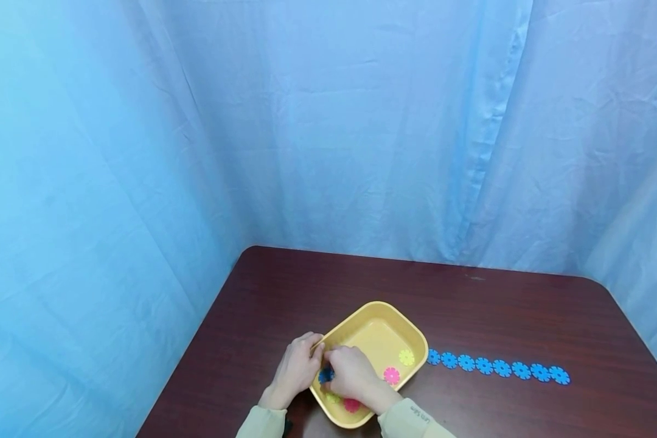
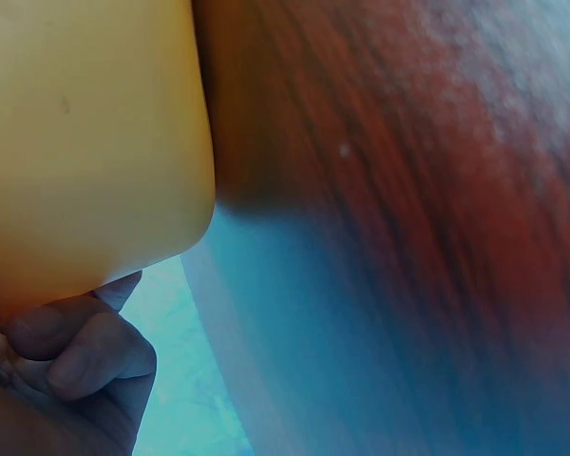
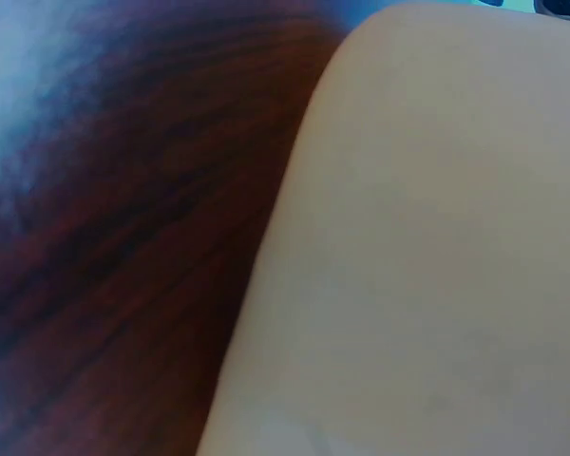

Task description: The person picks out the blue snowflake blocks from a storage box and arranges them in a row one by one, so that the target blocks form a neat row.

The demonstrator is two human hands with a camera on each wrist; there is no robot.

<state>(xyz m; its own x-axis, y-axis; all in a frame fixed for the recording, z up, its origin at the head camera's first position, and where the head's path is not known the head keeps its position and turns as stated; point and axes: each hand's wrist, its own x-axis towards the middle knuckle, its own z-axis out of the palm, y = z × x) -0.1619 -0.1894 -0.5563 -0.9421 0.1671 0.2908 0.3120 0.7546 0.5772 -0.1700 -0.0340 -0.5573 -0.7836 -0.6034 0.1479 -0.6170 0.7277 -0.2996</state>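
Note:
A yellow plastic basin (image 1: 378, 309) sits on the table, its outer wall filling much of both wrist views. At its left rim my left hand (image 1: 295, 368) grips the edge, and its curled fingers (image 2: 100, 356) show below the wall in the left wrist view. My right hand (image 1: 353, 371) reaches inside the basin and pinches a blue snowflake disc (image 1: 324, 376) near the left wall; its fingertips are partly hidden. Also in the basin lie a pink disc (image 1: 391, 375), a darker pink disc (image 1: 352, 406), a yellow disc (image 1: 407, 357) and a yellow-green disc (image 1: 333, 397).
A row of several blue snowflake discs (image 1: 484, 365) runs from the basin's right side across the dark wooden table (image 1: 443, 292). Light blue curtains (image 1: 361, 152) hang behind and at both sides of the table.

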